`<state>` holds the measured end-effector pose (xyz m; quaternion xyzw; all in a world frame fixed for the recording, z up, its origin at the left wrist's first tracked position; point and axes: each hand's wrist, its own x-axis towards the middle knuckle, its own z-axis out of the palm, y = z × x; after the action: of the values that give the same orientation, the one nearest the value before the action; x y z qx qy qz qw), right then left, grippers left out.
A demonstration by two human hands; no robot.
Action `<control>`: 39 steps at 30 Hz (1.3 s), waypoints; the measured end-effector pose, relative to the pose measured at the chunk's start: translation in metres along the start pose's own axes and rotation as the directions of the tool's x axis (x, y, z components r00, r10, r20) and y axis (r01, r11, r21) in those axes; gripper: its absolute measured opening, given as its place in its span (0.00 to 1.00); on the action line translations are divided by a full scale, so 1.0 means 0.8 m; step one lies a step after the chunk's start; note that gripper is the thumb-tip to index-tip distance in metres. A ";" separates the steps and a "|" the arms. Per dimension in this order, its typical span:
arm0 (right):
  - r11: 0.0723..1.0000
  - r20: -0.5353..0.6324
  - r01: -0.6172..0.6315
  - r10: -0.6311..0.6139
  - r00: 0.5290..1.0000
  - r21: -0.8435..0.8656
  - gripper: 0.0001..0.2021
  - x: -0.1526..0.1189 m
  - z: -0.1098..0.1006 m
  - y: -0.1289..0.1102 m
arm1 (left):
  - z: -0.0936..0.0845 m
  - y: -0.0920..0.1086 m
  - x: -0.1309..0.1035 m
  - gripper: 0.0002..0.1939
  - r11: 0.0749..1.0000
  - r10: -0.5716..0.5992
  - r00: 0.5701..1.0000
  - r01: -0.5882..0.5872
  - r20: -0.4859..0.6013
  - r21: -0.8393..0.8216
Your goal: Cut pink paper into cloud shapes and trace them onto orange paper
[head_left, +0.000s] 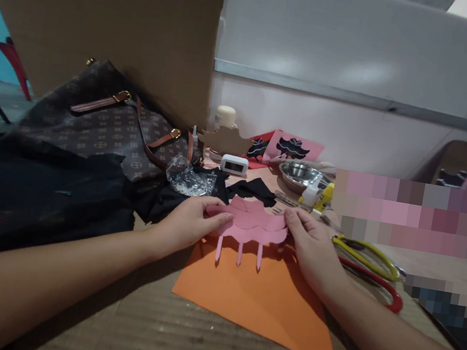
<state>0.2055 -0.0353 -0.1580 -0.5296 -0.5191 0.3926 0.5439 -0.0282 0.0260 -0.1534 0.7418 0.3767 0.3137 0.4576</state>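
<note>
A pink paper cutout [248,221] with a scalloped lower edge and three narrow strips hanging down is held up between both hands. My left hand [197,219] pinches its left end, thumb in front. At the right end, my right hand [306,238] grips the upper corner with closed fingers. Below and behind the cutout lies an orange sheet [257,298] on the corrugated cardboard surface [170,338]. The strips hang over the sheet's far part; whether their tips touch it I cannot tell.
Yellow-handled scissors [365,257] and a red handle [377,280] lie beside my right forearm. Behind are a metal bowl [300,174], glue bottle [311,191], white digital device [234,165] and crumpled plastic [190,180]. A brown bag [103,123] and black cloth [33,195] are left.
</note>
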 end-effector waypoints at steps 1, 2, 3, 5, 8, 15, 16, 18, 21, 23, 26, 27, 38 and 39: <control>1.000 -0.006 0.002 -0.002 1.000 0.009 0.21 0.000 0.000 0.000 | 0.000 -0.001 0.000 0.13 1.000 -0.001 1.000 0.001 0.003 -0.011; 1.000 -0.010 0.001 -0.001 1.000 0.021 0.22 0.001 0.000 0.000 | 0.000 -0.002 0.001 0.13 1.000 -0.003 1.000 0.003 0.005 -0.022; 1.000 -0.011 -0.004 0.004 1.000 0.027 0.22 0.001 0.000 0.001 | 0.000 -0.002 0.001 0.13 1.000 -0.006 1.000 0.006 0.007 -0.029; 1.000 -0.006 -0.017 0.017 1.000 0.023 0.21 0.001 0.000 0.001 | 0.000 -0.003 0.001 0.13 0.999 -0.007 1.000 0.008 0.008 -0.032; 1.000 0.005 -0.021 0.021 1.000 -0.007 0.20 0.000 0.000 0.000 | 0.000 -0.004 0.001 0.13 1.000 -0.004 1.000 0.004 0.006 -0.021; 0.999 -0.014 0.019 -0.018 1.000 0.031 0.24 0.001 0.000 -0.002 | 0.001 -0.002 0.001 0.13 0.999 -0.015 1.000 0.015 0.001 -0.041; 0.999 -0.014 0.020 -0.019 1.000 0.042 0.24 0.001 0.000 -0.002 | 0.001 -0.002 0.001 0.12 0.999 -0.014 1.000 0.014 0.000 -0.037; 0.998 -0.007 0.015 -0.015 1.000 0.053 0.24 0.001 0.000 -0.001 | 0.002 -0.002 0.001 0.13 1.000 -0.005 1.000 0.005 -0.003 -0.024; 0.999 0.008 -0.002 0.002 1.000 0.044 0.22 0.001 0.001 0.001 | 0.002 -0.002 0.001 0.13 1.000 -0.007 1.000 0.006 -0.004 -0.015; 0.999 0.015 -0.016 0.015 1.000 0.032 0.20 0.001 0.002 0.000 | 0.002 -0.001 0.000 0.13 1.000 -0.016 1.000 0.016 0.000 -0.018; 0.999 0.023 -0.020 0.019 1.000 0.026 0.20 0.000 0.002 -0.001 | 0.001 -0.001 0.000 0.14 1.000 -0.010 1.000 0.010 0.001 -0.006; 0.999 0.026 -0.020 0.019 0.999 0.028 0.21 0.000 0.002 -0.002 | 0.001 -0.001 0.000 0.14 1.000 -0.005 1.000 0.005 -0.003 -0.002; 0.997 -0.007 -0.070 0.070 0.997 0.027 0.20 0.003 0.001 0.001 | -0.001 0.006 -0.002 0.18 1.000 0.024 1.000 -0.023 -0.006 0.015; 0.997 -0.020 -0.067 0.068 0.997 0.042 0.19 0.003 0.000 0.002 | 0.000 0.006 -0.002 0.18 1.000 0.016 1.000 -0.016 0.018 0.005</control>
<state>0.2061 -0.0324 -0.1592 -0.5399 -0.4868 0.4157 0.5466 -0.0278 0.0234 -0.1486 0.7489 0.3675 0.3096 0.4564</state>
